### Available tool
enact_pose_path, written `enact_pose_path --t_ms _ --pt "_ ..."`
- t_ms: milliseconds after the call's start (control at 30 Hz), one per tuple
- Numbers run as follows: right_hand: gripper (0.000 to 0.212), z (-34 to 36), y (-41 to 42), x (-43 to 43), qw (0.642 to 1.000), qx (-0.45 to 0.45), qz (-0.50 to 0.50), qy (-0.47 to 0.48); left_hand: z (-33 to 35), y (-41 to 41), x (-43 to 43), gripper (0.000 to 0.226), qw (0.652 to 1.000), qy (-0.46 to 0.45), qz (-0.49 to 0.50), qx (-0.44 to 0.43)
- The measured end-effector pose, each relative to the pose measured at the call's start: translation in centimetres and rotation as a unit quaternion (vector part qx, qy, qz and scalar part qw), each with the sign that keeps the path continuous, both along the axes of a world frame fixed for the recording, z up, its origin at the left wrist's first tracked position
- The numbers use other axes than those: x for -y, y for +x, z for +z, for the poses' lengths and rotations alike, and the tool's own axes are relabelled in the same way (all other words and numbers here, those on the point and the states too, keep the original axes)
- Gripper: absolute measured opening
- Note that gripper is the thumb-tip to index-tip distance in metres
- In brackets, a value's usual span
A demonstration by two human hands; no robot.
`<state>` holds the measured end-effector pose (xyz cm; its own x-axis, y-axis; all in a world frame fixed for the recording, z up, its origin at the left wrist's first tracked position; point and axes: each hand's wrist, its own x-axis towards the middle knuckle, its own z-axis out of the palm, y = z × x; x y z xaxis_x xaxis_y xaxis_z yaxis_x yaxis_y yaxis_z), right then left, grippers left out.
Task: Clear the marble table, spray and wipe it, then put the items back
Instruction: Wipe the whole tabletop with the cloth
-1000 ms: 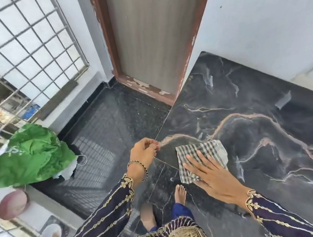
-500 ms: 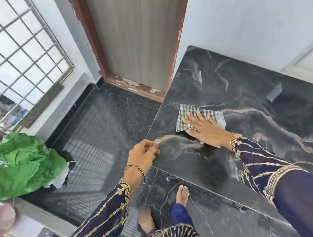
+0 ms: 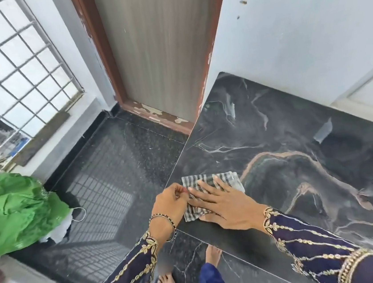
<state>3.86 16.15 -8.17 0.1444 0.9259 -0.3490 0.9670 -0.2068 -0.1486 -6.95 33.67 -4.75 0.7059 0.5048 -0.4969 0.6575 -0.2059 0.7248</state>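
The checked cloth (image 3: 212,193) is lying at the marble table (image 3: 301,174)'s near left corner, under the right hand (image 3: 228,208), whose fingers are spreading flat on it; the left hand (image 3: 169,203) is curling at the table edge, touching the cloth; whether it is pinching the cloth is unclear; the right palm is hiding the cloth's middle.

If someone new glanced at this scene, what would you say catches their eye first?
Probably the right hand pressed flat on a checked cloth at the near left corner of the dark veined marble table, with the left hand curled at the table's edge beside it. Next, the bright green bag on the floor at far left.
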Motion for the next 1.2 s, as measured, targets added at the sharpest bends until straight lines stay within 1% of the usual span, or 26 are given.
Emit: enact_pose_path --t_ms 100,233,300,400,500,567,667,700,733,767,833,867,900,933,967,1000,1067,1100,1200 --pt "0.056 0.2 2.5 -0.8 1.0 -0.017 0.003 -0.002 -0.2 1.3 -0.1 0.013 1.0 0.017 -0.009 0.014" --pt "0.056 0.2 8.2 -3.6 0.997 -0.018 -0.077 -0.007 0.0 3.8 -0.6 0.013 0.998 0.048 -0.001 0.039" --pt "0.056 0.3 10.4 -5.1 0.993 -0.025 -0.117 -0.01 0.2 5.0 -0.7 0.015 0.997 0.061 -0.016 0.036" --pt "0.058 -0.1 11.5 -5.9 0.995 0.004 -0.095 -0.011 0.4 6.9 -0.4 0.016 0.992 0.101 -0.065 0.037" --pt "0.056 -0.5 12.8 -5.4 0.998 0.025 -0.06 0.02 0.4 9.0 0.1 0.018 0.98 0.16 -0.115 0.02" --pt "0.055 -0.6 14.8 -5.6 0.998 0.018 -0.059 0.031 0.3 10.4 0.3 0.018 0.967 0.209 -0.146 0.008" --pt "0.062 -0.3 17.9 -6.2 0.997 0.019 -0.07 0.023 0.0 12.3 0.3 0.024 0.938 0.266 -0.22 0.001" --pt "0.063 -0.2 19.1 -6.4 0.997 0.023 -0.077 0.02 -0.1 13.1 0.3 0.031 0.927 0.279 -0.251 0.0" --pt "0.063 -0.3 20.5 -6.5 0.996 0.027 -0.087 0.019 -0.3 14.3 0.4 0.043 0.915 0.29 -0.279 -0.004" --pt "0.062 -0.4 21.7 -6.8 0.995 0.027 -0.097 0.016 -0.4 15.3 0.4 0.061 0.901 0.302 -0.309 -0.019" --pt "0.059 -0.7 24.1 -7.2 0.993 0.028 -0.117 0.012 -0.2 18.0 0.4 0.099 0.862 0.336 -0.373 -0.072" --pt "0.059 -0.9 25.0 -7.5 0.992 0.03 -0.125 0.011 -0.1 19.2 0.3 0.115 0.838 0.356 -0.4 -0.101" --pt "0.059 -0.9 26.2 -7.7 0.991 0.036 -0.13 0.01 -0.1 20.5 0.1 0.126 0.818 0.372 -0.421 -0.128" --pt "0.059 -1.0 27.2 -7.9 0.99 0.039 -0.137 0.009 -0.1 21.5 0.0 0.133 0.8 0.383 -0.435 -0.155" --pt "0.059 -0.8 28.3 -8.2 0.988 0.035 -0.147 0.009 -0.2 22.4 -0.1 0.132 0.789 0.385 -0.445 -0.177" --pt "0.059 -0.6 29.3 -8.4 0.987 0.027 -0.16 0.009 -0.2 23.0 -0.1 0.122 0.781 0.387 -0.451 -0.193" --pt "0.059 -0.3 31.3 -8.9 0.982 0.013 -0.187 0.015 -0.4 23.9 0.1 0.085 0.776 0.4 -0.446 -0.197" --pt "0.06 -0.2 32.3 -9.1 0.98 0.011 -0.199 0.014 -0.5 24.1 0.3 0.075 0.776 0.408 -0.44 -0.196" --pt "0.06 -0.3 35.1 -9.4 0.97 0.006 -0.243 0.006 -0.4 24.4 0.9 0.068 0.766 0.411 -0.446 -0.212"
